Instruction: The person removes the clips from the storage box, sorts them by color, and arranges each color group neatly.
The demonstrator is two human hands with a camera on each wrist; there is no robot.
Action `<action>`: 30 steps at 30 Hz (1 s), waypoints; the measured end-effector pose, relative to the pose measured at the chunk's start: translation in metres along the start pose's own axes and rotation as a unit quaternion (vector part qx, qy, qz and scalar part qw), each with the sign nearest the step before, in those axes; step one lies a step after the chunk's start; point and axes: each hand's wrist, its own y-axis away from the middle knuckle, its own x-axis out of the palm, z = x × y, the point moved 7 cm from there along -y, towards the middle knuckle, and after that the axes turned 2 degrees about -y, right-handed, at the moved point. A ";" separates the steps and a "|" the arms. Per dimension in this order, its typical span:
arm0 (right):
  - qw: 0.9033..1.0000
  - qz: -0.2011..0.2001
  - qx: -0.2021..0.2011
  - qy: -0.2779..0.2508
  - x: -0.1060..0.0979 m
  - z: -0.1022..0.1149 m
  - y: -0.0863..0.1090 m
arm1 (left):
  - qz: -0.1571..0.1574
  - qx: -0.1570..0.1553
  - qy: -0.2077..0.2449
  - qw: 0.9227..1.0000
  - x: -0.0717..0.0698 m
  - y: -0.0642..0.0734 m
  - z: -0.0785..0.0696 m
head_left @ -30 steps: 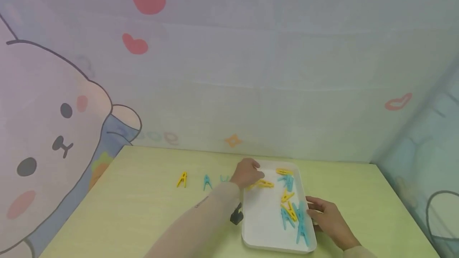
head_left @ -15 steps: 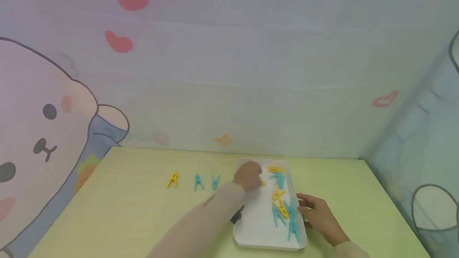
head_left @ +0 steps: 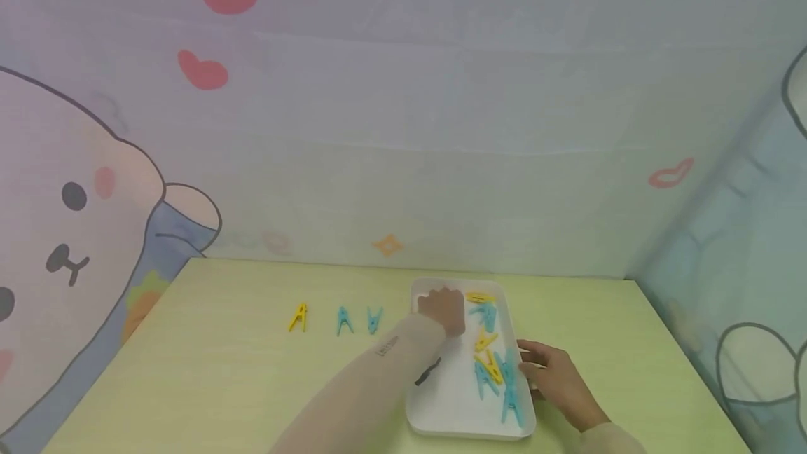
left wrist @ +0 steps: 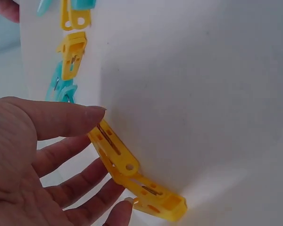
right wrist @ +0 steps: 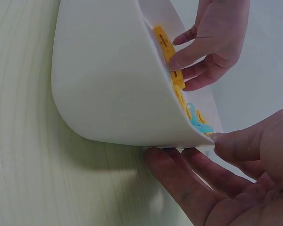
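A white tray (head_left: 450, 398) holds several yellow and light blue plastic clothespins. Inside its far part, my left hand (head_left: 444, 310) pinches a yellow clothespin (left wrist: 115, 146) between thumb and fingers. Against that one's end lies a second yellow clothespin (left wrist: 160, 200), close to the little finger. Both are covered by the hand in the head view. My right hand (head_left: 555, 373) grips the tray's right side; in the right wrist view its thumb (right wrist: 240, 141) is at the rim and the fingers are beneath the edge.
Left of the tray, a yellow clothespin (head_left: 299, 317), a blue clothespin (head_left: 343, 321) and another blue clothespin (head_left: 375, 321) lie in a row on the pale table (head_left: 221, 370). A printed cloth (head_left: 441, 125) hangs behind the table.
My left hand has moved further over the yellow clothespins in the tray and now covers them. The head view has turned slightly right. My right hand stays at the tray's side.
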 end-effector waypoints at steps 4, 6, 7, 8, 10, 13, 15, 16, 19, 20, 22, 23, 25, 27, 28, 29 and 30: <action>1.000 0.004 -0.001 0.000 -0.001 0.001 0.000 | 0.007 -0.003 -0.021 1.000 0.009 -0.002 -0.004; 1.000 0.006 -0.001 0.003 -0.001 0.002 0.000 | 0.012 -0.001 -0.024 1.000 0.006 0.000 -0.007; 1.000 0.006 0.000 0.004 -0.001 0.002 0.000 | 0.014 0.000 -0.024 1.000 0.004 0.002 -0.008; 1.000 0.005 0.001 0.006 -0.001 0.002 -0.001 | 0.017 0.001 -0.022 1.000 0.002 0.005 -0.009; 1.000 0.008 0.001 0.009 -0.001 0.002 -0.001 | 0.021 -0.001 -0.017 1.000 -0.004 0.009 -0.009; 1.000 0.006 0.002 0.002 0.000 0.001 -0.002 | 0.023 -0.001 -0.004 1.000 -0.009 0.015 -0.009; 1.000 0.009 0.000 -0.002 0.001 0.000 -0.002 | 0.022 0.000 0.008 1.000 -0.012 0.018 -0.008; 1.000 0.008 -0.001 -0.002 0.001 0.000 -0.002 | 0.022 0.001 0.015 1.000 -0.013 0.019 -0.007; 1.000 0.007 -0.002 -0.003 0.002 0.000 -0.002 | 0.018 0.001 0.040 0.999 -0.014 0.020 -0.004; 1.000 0.006 -0.001 -0.004 0.002 0.000 -0.002 | 0.018 0.000 0.046 0.999 -0.014 0.020 -0.003; 1.000 0.006 -0.001 -0.002 0.003 0.000 -0.001 | 0.019 -0.003 0.059 0.998 -0.014 0.020 0.000; 1.000 0.006 -0.001 -0.002 0.003 0.001 -0.001 | 0.021 -0.006 0.065 0.998 -0.014 0.020 0.001; 1.000 0.005 0.000 -0.001 0.003 0.001 -0.001 | 0.024 -0.008 0.080 0.997 -0.015 0.021 0.003; 1.000 0.008 -0.002 0.002 0.002 0.002 0.000 | 0.025 -0.010 0.096 0.995 -0.017 0.022 0.004; 1.000 0.008 0.000 0.002 0.002 0.001 0.000 | 0.026 -0.009 0.105 0.994 -0.019 0.022 0.004; 1.000 0.007 0.000 0.004 0.001 0.001 0.000 | 0.027 -0.009 0.116 0.993 -0.021 0.023 0.004; 1.000 0.009 -0.001 0.007 0.000 0.000 0.000 | 0.026 -0.007 0.128 0.991 -0.023 0.024 0.003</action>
